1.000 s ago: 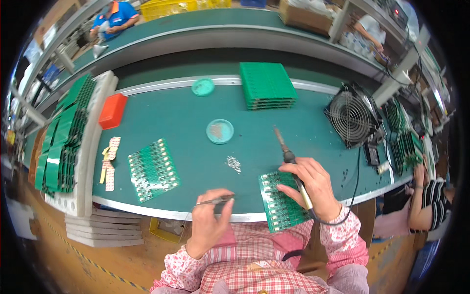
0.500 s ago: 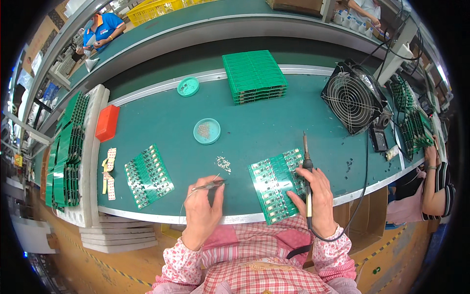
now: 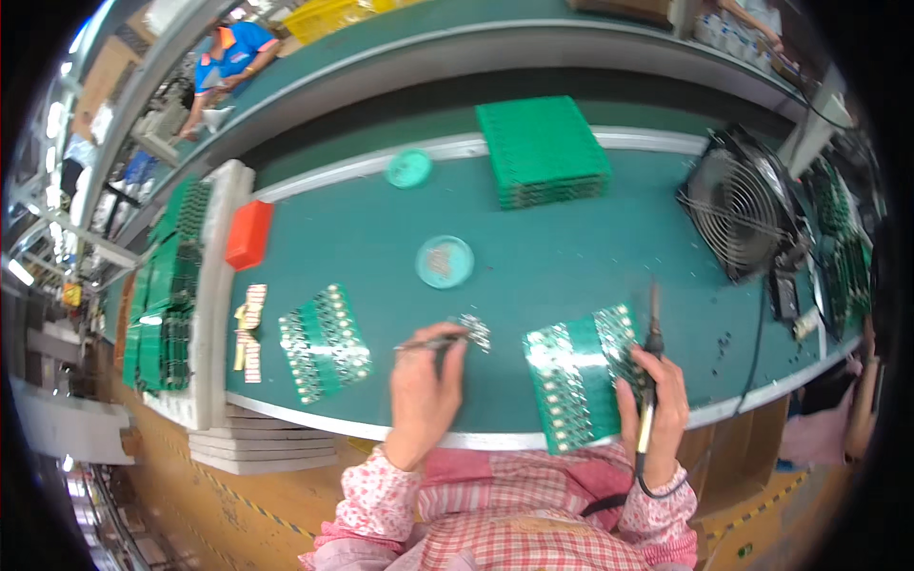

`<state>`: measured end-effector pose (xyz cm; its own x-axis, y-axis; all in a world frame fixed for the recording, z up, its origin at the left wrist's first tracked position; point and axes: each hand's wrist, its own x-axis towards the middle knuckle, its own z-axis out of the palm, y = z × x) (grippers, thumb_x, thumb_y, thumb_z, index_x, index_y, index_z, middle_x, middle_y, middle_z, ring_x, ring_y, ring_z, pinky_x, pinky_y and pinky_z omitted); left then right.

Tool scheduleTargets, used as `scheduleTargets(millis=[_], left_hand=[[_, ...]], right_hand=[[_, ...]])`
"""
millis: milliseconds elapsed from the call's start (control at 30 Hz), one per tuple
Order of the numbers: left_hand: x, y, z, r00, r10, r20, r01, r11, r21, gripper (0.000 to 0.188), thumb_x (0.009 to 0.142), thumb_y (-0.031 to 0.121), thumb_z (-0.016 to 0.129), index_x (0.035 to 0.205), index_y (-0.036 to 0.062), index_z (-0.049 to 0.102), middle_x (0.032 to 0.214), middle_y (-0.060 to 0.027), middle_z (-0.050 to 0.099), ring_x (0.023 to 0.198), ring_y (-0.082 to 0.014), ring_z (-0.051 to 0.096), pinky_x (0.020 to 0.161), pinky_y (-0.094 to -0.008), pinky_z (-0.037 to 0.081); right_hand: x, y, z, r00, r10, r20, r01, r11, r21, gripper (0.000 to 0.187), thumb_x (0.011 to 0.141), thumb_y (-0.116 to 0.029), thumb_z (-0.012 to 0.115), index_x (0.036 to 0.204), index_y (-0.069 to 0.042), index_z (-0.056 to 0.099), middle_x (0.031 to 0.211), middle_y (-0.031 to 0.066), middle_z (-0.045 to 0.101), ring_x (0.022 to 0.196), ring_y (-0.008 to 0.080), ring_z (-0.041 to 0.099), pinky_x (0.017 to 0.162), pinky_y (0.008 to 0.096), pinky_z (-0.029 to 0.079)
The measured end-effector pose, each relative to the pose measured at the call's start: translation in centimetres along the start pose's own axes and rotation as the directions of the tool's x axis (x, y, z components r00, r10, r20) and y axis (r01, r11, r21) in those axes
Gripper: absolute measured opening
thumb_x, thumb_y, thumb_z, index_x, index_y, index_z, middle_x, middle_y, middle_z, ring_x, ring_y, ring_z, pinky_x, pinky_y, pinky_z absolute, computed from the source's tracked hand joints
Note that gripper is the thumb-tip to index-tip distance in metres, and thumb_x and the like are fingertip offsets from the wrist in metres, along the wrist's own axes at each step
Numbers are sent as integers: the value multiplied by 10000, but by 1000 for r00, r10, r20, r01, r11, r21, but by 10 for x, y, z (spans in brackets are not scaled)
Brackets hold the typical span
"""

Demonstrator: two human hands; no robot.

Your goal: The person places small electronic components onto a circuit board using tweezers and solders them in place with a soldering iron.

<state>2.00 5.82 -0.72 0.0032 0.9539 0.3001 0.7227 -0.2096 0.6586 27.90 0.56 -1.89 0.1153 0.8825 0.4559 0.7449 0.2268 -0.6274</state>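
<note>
My left hand (image 3: 425, 390) is closed on a pair of tweezers (image 3: 433, 341), whose tips reach the small pile of pale components (image 3: 475, 333). Whether the tips pinch one of them is too blurred to tell. In my right hand (image 3: 659, 400) is a soldering iron (image 3: 652, 352), its tip pointing away from me. The thumb of that hand lies at the right edge of a green circuit board panel (image 3: 574, 381), which rests flat near the front edge. A second populated panel (image 3: 325, 344) lies to the left of my left hand.
A round dish with small parts (image 3: 445, 263) and another round dish (image 3: 409, 168) stand farther back. Green panels are stacked (image 3: 543, 147) at the back. A fan (image 3: 738, 205) stands right, a red box (image 3: 249, 234) left, beside panels on white foam (image 3: 215, 295). People work nearby.
The whole view has shifted, so the bench appears farther right. My left hand with the tweezers has moved forward to the component pile. My right hand still holds the soldering iron by the panel.
</note>
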Motion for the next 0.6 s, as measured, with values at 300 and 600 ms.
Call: scheduleTargets(millis=[300,600], left_hand=[[-24,11,1,973,230,16,-231,972,36,375,791,-4,748,1140,67,628,1044,-78,688,1007,-260,655,939,-412,439],[-13,31,-16,713,612,342,-683,717,139,303,806,114,656,1100,55,614,1114,-50,633,1115,-189,609,979,-401,441]], right_hand=[[-5,-4,-8,997,-64,51,63,998,17,320,829,-5,682,1147,6,643,1086,211,677,1035,416,608,937,496,476],[27,-58,8,889,-409,207,425,905,-37,301,683,-155,818,963,-149,708,914,90,553,813,284,610,760,430,523]])
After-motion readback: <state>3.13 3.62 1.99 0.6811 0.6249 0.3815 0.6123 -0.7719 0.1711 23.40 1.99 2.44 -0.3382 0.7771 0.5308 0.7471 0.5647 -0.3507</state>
